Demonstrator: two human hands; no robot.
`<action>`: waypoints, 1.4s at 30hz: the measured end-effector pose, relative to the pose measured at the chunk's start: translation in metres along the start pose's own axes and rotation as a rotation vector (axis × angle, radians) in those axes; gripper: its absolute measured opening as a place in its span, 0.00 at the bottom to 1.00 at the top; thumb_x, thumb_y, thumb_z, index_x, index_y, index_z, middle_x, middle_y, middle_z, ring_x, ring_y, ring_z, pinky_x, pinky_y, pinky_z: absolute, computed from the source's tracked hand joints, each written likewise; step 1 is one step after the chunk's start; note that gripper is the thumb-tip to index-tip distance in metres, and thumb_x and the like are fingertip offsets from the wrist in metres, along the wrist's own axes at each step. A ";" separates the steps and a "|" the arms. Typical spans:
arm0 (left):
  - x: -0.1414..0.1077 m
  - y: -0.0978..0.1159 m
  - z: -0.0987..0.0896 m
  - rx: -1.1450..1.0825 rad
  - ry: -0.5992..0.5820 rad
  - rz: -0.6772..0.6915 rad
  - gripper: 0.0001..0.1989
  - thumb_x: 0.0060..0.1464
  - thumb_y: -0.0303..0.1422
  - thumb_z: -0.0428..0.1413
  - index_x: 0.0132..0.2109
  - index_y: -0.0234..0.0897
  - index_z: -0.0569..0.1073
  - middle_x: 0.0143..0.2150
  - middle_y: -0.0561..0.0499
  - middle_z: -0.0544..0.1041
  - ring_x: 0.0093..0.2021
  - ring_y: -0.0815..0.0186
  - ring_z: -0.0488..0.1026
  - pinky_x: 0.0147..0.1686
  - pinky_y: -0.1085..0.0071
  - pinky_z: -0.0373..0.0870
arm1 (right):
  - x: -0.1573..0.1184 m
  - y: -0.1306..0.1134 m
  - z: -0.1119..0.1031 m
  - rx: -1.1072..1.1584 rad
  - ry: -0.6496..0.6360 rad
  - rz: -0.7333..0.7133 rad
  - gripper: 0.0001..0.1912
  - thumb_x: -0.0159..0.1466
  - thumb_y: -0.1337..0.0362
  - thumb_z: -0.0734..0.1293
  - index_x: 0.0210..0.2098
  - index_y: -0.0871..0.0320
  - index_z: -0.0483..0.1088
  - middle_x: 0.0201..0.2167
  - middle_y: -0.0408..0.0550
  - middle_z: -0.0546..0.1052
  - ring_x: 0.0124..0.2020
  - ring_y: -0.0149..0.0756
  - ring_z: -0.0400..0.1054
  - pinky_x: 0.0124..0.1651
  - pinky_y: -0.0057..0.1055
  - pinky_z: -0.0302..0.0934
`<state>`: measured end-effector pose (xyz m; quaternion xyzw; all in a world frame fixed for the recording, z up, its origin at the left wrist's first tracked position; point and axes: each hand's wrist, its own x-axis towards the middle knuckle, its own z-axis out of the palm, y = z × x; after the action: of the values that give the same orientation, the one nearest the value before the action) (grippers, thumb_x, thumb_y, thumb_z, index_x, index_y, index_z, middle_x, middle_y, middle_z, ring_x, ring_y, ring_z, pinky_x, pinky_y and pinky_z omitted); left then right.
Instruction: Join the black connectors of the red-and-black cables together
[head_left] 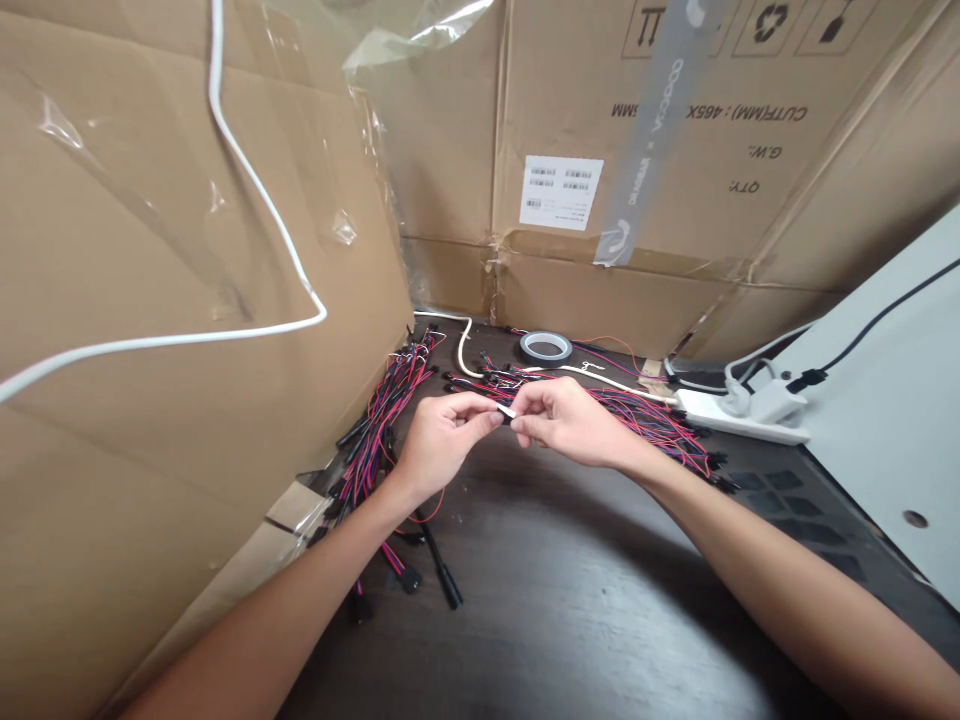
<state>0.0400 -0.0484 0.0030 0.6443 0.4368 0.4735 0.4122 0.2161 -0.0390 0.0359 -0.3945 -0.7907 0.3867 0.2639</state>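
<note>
Above the dark table, my left hand point(444, 440) and my right hand point(568, 420) almost meet. A small black and white piece point(507, 411) is pinched between the fingertips of both hands; what it is cannot be made out. Behind my right hand lies a pile of red, blue and black wires point(667, 432) with black connectors. Another wire bundle point(385, 405) runs along the left side, beside my left hand. A roll of dark tape point(545, 348) lies flat beyond my hands.
Cardboard walls point(600, 290) stand at the back and left. A white power strip point(739, 415) with plugs sits at the right, near a white panel point(892, 400). A white cable point(255, 185) hangs at the left. Black squares point(787, 503) lie on the table's right side.
</note>
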 end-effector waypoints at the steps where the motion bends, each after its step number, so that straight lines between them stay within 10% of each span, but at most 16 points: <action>1: 0.000 0.000 0.000 0.021 0.008 0.005 0.08 0.47 0.35 0.60 0.32 0.34 0.78 0.19 0.53 0.69 0.19 0.75 0.59 0.18 0.78 0.52 | 0.000 0.001 0.001 0.003 -0.001 0.004 0.04 0.57 0.73 0.61 0.26 0.64 0.66 0.19 0.45 0.72 0.21 0.25 0.63 0.25 0.22 0.56; 19: -0.001 0.007 0.003 0.058 0.003 -0.074 0.10 0.44 0.31 0.60 0.35 0.29 0.74 0.26 0.51 0.72 0.25 0.71 0.66 0.26 0.76 0.61 | 0.005 0.005 0.008 0.040 0.123 0.070 0.10 0.54 0.67 0.64 0.18 0.62 0.63 0.14 0.40 0.65 0.18 0.25 0.55 0.22 0.24 0.49; 29: -0.007 0.004 0.005 0.146 0.076 0.096 0.12 0.49 0.30 0.58 0.39 0.37 0.64 0.18 0.60 0.65 0.18 0.76 0.59 0.21 0.80 0.55 | 0.005 0.006 0.011 0.154 0.133 0.089 0.12 0.55 0.64 0.62 0.17 0.62 0.61 0.13 0.40 0.63 0.16 0.23 0.51 0.21 0.23 0.45; 42: -0.007 0.004 -0.001 0.527 0.023 0.612 0.08 0.54 0.26 0.53 0.37 0.35 0.78 0.31 0.48 0.79 0.24 0.71 0.71 0.30 0.75 0.68 | 0.003 -0.001 0.009 0.021 0.131 0.096 0.16 0.58 0.66 0.61 0.15 0.62 0.60 0.13 0.40 0.61 0.17 0.23 0.50 0.22 0.25 0.45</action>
<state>0.0385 -0.0566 0.0051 0.8229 0.3357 0.4533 0.0678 0.2078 -0.0407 0.0320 -0.4538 -0.7475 0.3807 0.3005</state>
